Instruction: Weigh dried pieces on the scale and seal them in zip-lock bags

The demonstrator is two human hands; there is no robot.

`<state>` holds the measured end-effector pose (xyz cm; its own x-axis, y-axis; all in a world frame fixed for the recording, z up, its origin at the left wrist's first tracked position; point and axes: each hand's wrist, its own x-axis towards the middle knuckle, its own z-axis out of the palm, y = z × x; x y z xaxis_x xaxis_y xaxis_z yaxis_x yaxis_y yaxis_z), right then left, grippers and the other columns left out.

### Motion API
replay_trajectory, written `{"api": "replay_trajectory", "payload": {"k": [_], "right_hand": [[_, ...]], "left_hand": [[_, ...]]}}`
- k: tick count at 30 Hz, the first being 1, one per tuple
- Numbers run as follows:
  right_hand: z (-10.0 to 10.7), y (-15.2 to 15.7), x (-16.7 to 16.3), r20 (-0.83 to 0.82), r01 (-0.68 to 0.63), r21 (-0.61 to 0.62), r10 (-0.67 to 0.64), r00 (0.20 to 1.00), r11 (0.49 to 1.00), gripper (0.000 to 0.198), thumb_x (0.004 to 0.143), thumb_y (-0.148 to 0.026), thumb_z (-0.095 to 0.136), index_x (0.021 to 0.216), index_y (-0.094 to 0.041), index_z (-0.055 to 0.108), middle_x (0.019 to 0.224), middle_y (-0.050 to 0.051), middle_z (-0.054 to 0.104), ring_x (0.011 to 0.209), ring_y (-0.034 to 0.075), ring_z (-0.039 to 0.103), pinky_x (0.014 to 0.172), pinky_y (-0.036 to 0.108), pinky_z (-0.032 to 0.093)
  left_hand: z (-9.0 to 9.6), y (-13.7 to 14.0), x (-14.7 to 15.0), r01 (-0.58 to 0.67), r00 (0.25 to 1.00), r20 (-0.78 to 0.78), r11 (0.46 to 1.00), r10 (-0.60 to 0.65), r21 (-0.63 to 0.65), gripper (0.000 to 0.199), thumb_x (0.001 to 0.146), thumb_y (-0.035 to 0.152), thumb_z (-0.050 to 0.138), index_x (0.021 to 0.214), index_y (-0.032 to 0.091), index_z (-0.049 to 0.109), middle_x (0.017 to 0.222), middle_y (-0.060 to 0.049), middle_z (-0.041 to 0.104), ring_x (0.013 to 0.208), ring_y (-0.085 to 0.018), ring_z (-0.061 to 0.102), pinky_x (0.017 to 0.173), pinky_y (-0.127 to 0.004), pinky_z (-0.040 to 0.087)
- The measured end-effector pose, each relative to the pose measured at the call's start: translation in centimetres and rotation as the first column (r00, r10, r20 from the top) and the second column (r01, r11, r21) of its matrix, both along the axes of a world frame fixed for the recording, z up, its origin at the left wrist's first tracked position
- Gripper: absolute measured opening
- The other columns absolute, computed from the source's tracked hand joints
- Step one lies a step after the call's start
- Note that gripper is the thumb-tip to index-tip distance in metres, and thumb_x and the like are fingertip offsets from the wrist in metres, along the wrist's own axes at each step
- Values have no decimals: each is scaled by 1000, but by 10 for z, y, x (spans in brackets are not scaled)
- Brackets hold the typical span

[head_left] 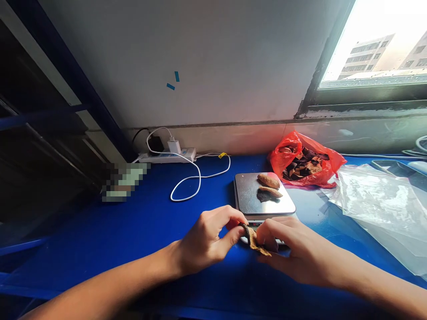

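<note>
Between my two hands is a curled piece of what looks like dried peel (252, 240), dark on one side and tan on the other. My left hand (213, 238) pinches its upper left end between thumb and fingers. On its right side, the fingers of my right hand (293, 242) are closed around the lower part. Both hands are just in front of a kitchen scale (247, 195) with a steel plate, partly covering its display. Brown, curved dried pieces (268, 181) lie on the plate, one with a dark underside.
Behind the scale, an open red plastic bag (333, 162) holds many similar dried pieces. Clear plastic bags (373, 191) lie at the right, near a phone-like dark object (396, 169). A power strip (187, 154) with a looped white cable (200, 178) sits by the wall.
</note>
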<state>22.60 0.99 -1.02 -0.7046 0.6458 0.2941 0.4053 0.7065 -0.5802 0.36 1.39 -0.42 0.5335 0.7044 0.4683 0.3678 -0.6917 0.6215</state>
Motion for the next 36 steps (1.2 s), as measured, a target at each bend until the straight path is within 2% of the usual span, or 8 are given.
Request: {"api": "replay_trajectory", "payload": {"k": [4,12,21,36], "right_hand": [[-2,1,-1,-32,-34,92,37,999,995,8,92,-18,49,86,-20,53,72,0,62,62,11,57,62,22,45],[-8,3,1,-60,-63,199,77,995,978,8,94,-17,48,87,-20,52,71,-1,63,61,10,57,61,21,42],[-8,2,0,-57,-119,209,134,989,971,15,96,-16,44,83,-19,51,68,-2,61,57,8,53,58,21,37],[-12,3,0,-83,-114,222,135,987,969,19,99,-21,43,83,-18,53,65,-2,61,56,8,51,55,20,36]], "left_hand": [[1,0,0,17,1000,-1,1000,-17,-16,7,89,17,54,89,16,61,78,-3,67,68,-14,61,63,-23,49],[-2,0,0,21,1000,8,1000,-21,-10,6,89,16,55,90,16,61,79,-3,66,69,-14,61,64,-23,49],[-2,-3,3,45,999,27,999,-44,-26,6,89,15,54,90,15,61,78,-4,66,68,-14,60,63,-22,48],[-4,-2,3,35,999,10,996,-34,-77,8,89,17,53,91,15,61,79,-4,66,69,-14,60,63,-24,48]]}}
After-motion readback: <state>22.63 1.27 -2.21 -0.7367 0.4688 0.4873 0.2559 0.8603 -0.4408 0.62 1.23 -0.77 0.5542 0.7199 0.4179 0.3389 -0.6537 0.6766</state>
